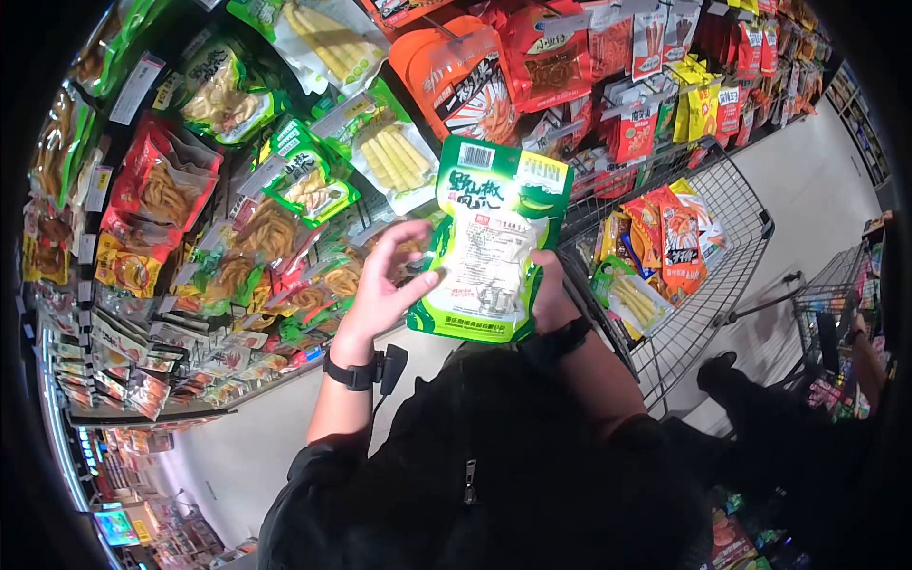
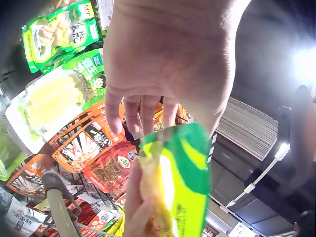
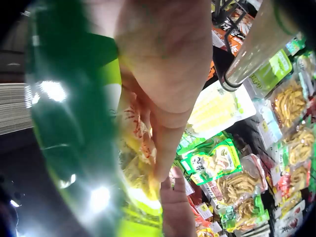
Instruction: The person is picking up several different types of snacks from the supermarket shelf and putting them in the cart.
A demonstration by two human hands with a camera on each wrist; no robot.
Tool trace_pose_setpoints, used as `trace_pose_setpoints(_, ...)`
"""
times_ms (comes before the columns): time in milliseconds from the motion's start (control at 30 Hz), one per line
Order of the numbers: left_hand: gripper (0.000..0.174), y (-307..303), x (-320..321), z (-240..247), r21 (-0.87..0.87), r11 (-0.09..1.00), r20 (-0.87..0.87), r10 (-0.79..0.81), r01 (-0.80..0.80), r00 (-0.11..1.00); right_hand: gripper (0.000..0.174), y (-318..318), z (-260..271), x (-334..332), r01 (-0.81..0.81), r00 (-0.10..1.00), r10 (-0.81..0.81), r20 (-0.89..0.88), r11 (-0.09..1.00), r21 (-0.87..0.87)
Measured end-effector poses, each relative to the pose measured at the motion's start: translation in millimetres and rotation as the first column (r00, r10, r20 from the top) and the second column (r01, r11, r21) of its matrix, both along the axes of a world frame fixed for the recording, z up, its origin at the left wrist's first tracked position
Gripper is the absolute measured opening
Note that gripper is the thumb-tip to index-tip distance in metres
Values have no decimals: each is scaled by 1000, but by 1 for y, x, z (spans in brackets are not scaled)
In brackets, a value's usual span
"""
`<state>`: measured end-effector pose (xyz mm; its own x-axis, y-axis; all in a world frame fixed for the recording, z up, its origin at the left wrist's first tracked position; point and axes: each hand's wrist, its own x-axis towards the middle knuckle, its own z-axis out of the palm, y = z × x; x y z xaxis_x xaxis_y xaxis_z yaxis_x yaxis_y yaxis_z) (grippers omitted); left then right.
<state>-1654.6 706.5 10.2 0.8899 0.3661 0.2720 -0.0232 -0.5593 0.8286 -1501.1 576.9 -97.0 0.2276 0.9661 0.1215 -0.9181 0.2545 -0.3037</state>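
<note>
A green and white printed snack bag (image 1: 489, 252) is held up in front of the body, its barcode side facing the head camera. The right hand (image 1: 551, 294) grips its right edge, thumb at the front. At the left edge, the left hand (image 1: 385, 290) has its thumb at the bag and its fingers spread, loosely bent. In the left wrist view, the left palm (image 2: 168, 54) is above the bag (image 2: 185, 180), fingers hanging apart from it. The right wrist view has the right hand (image 3: 163, 64) against the bag (image 3: 74, 128), its far fingertips partly hidden.
Hanging snack packs (image 1: 394, 152) fill the shelf ahead and to the left. A wire shopping cart (image 1: 736, 256) with several packs in it stands at the right. Farther right are a second cart (image 1: 836, 285) and a person's dark-clothed leg (image 1: 760, 389).
</note>
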Motion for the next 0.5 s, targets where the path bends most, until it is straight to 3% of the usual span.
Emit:
trace_pose_setpoints(67,49,-5,1,-11,-409,911,26,73,-56,997,77,-3,11,0,6,999,-6,-44,1000,-9)
trace_pose_setpoints(167,36,1,2,-20,-630,776,-150,-163,33,975,72,-6,17,6,-8,1000,7,21,999,36)
trace_pose_setpoints(233,32,6,5,-25,-613,790,-185,-164,16,969,60,-12,16,9,16,992,9,125,980,-197)
trace_pose_setpoints(333,26,2,10,-30,-617,787,-182,-139,-2,973,50,-8,-8,21,102,984,-42,171,928,-359)
trace_pose_setpoints(500,30,3,12,-25,-622,782,-173,-185,38,967,48,-15,-8,29,250,943,-175,284,934,-255)
